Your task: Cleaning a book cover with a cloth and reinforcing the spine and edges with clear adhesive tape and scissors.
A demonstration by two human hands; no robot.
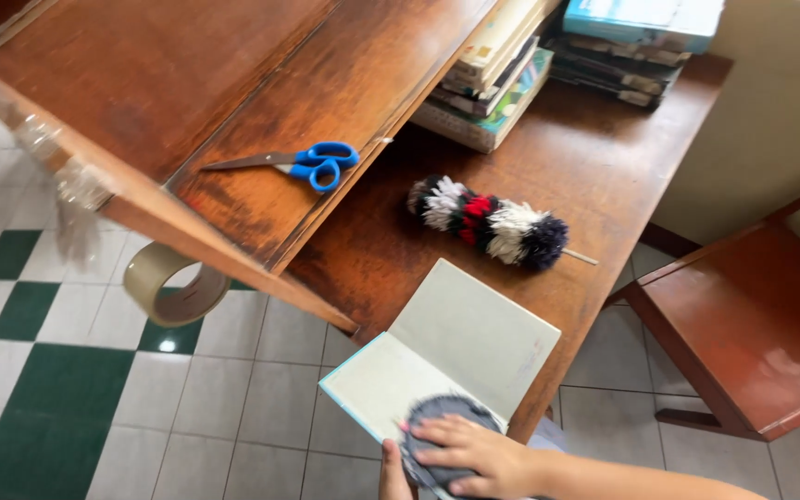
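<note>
Head view looks down on an open pale grey hardcover book (456,356) lying over the front edge of a worn brown wooden desk (594,157). Right hand (479,454), fingers spread flat and fairly wide, presses a round dark grey cloth pad (437,417) onto the book's lower page. Left hand (393,474) shows only a thumb at the book's near edge; its grip cannot be told. Farther back lie a multicoloured woolly duster (488,222) and blue-handled scissors (303,164).

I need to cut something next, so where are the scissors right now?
In the head view, the blue-handled scissors lie upper left on the slanted wooden board, left of the multicoloured duster.
</note>
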